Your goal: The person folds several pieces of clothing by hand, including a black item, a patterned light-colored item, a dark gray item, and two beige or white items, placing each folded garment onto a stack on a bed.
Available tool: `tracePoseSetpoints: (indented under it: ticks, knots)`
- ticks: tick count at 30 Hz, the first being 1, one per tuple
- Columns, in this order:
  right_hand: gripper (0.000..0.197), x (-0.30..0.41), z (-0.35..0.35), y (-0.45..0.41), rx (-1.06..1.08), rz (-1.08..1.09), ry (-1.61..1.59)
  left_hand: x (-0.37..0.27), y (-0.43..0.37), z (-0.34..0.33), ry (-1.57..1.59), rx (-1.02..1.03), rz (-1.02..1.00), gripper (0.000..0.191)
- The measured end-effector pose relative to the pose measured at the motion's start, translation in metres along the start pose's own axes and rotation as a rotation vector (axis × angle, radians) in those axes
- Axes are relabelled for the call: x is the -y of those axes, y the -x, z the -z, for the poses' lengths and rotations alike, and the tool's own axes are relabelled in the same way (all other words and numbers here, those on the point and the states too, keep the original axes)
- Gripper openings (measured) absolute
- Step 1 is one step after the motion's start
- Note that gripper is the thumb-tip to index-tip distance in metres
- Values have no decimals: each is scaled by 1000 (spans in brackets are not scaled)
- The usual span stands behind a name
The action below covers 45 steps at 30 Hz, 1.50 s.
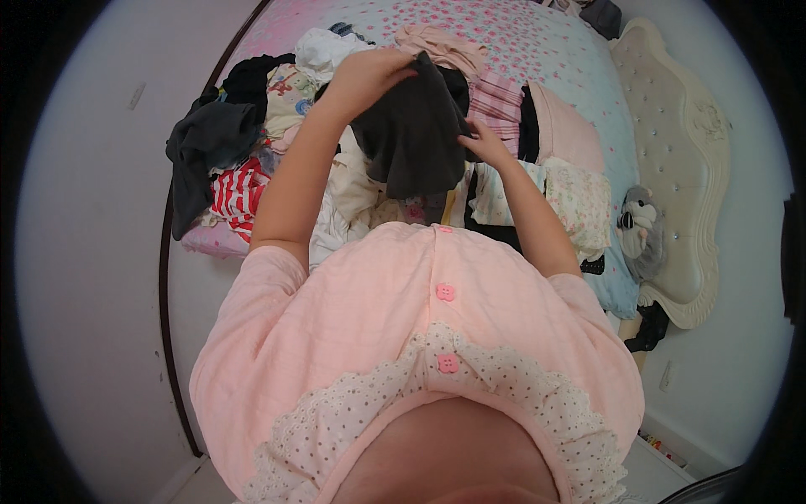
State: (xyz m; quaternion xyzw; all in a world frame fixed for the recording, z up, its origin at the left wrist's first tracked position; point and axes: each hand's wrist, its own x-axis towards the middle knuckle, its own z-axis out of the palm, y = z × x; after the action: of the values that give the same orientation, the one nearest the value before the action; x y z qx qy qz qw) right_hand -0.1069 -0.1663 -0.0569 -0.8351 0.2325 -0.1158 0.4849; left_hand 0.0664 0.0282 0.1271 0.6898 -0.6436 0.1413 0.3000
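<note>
A dark grey garment (412,138) is stretched between my two hands above the bed. My left hand (376,75) pinches its upper edge near a corner, and my right hand (483,142) grips its right side. Behind it lie a black cloth, a peach garment (437,47) and a pink plaid garment (494,104). On the left are loose clothes: a white one (324,50), a cream printed one (286,101), a dark grey one (214,135) and a red-and-white striped one (238,192). Cream and white cloth (346,189) lies below the held garment.
Folded floral clothes (576,201) and a pink folded piece (563,129) lie to the right on the floral bedsheet (535,44). A grey plush toy (642,233) rests against the tufted headboard (674,151). A white wall (82,220) stands at the left.
</note>
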Motion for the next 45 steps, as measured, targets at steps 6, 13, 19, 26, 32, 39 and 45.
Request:
tracePoseSetpoints:
  ticks: [6, 13, 19, 26, 32, 39, 45]
  knots:
    - [34, 137, -7, 7, -125, 501, -317, -15, -1, -28, 162, 183, -215, 14]
    - [21, 130, 14, -2, -134, 382, -243, 4, 21, -11, 232, 177, 274, 23]
    - [29, 115, 36, 13, -19, 127, -277, 20, 39, -29, 432, 257, 356, 20]
    - [36, 90, 70, 27, -21, 55, -243, -6, 26, -44, 846, 68, 365, 15]
    - [45, 133, 59, 42, -175, 394, 232, -22, 14, -51, 788, 180, 253, 13]
    - [24, 154, 17, 22, -139, 489, 552, -16, 22, -62, 904, 77, 392, 18]
    - [13, 171, 26, 15, -222, 638, 354, -10, 55, -80, 1097, 209, 494, 33]
